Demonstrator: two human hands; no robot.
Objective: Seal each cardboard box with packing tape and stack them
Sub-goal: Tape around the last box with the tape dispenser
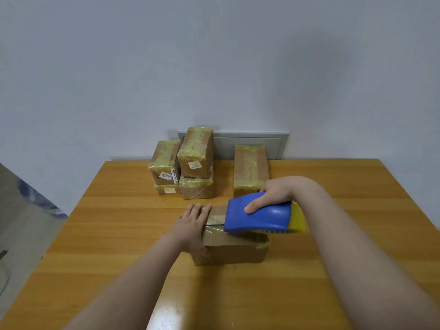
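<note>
A brown cardboard box lies in the middle of the wooden table. My left hand presses flat on the box's left end, fingers straight over a strip of tape. My right hand grips a blue tape dispenser with a yellow tape roll, held on top of the box's right half. At the back of the table stand taped boxes: a stack of two on the left, a second stack of two beside it, and a single box to the right.
A pale wall runs behind the table, with a grey framed panel low behind the boxes. A floor area and a blurred blue-white object lie off the table's left edge. Bare tabletop surrounds the box being taped.
</note>
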